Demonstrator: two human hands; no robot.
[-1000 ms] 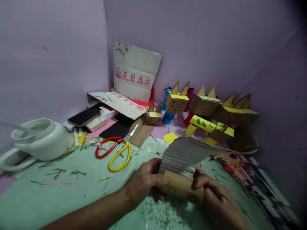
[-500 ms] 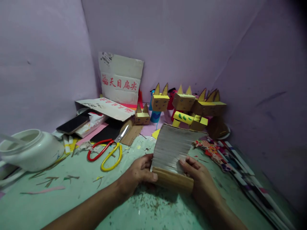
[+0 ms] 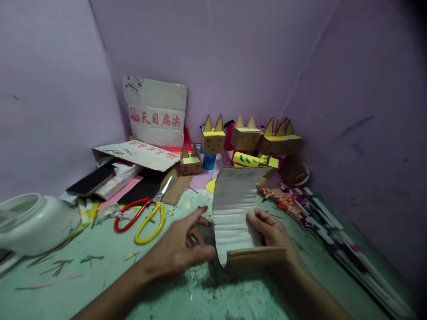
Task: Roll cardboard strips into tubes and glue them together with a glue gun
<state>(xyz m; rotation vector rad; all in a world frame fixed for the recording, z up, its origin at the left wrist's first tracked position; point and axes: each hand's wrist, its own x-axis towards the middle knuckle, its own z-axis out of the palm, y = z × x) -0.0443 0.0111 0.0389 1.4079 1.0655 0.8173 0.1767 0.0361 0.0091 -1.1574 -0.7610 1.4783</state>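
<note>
A creased piece of cardboard, pale inside with a brown folded strip along its lower edge, is held up over the green tabletop. My right hand grips its right side, thumb on the pale face and the other fingers partly behind it. Just left of the cardboard, my left hand is off it, fingers apart with nothing between them. Scissors with one red and one yellow handle lie to the left of my left hand, blades slightly apart.
Cardboard animal heads with pointed ears stand along the back. On the left are a white pot, a phone and printed cardboard. Patterned scraps and long rods lie right. Small scraps are scattered on the left.
My left hand has let go of the cardboard and opened to its left. The brown strip has swung outward, showing more of the pale inside. The view has shifted slightly right.
</note>
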